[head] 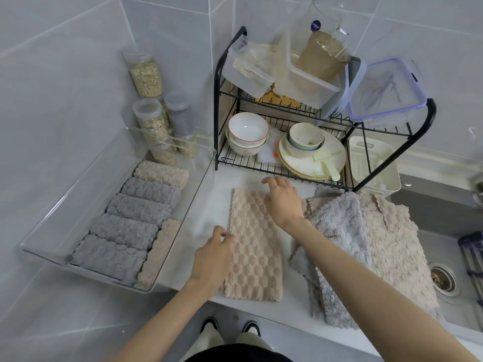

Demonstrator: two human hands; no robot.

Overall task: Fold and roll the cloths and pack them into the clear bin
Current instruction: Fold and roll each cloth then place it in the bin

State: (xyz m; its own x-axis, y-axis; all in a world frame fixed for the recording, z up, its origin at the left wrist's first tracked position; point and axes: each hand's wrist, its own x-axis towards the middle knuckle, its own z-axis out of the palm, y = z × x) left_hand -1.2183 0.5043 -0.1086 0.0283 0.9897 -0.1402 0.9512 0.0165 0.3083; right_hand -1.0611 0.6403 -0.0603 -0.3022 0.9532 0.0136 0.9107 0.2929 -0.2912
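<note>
Pressing my right hand (283,202) flat on the far end of the folded pink cloth (254,257), fingers (273,181) straight. My left hand (213,254) sits at its left edge, fingers curled; I cannot tell if they pinch it. The cloth lies on the white surface (217,205) between the clear bin (192,205) of rolled cloths (136,212) and a loose pile (366,244).

Black two-tier dish rack (216,105) on the desk (292,309): bowls (248,129) and plates (311,159) below, plastic containers (308,74) above. Oat jars (146,74) in the corner. Sink drain (444,280) at right.
</note>
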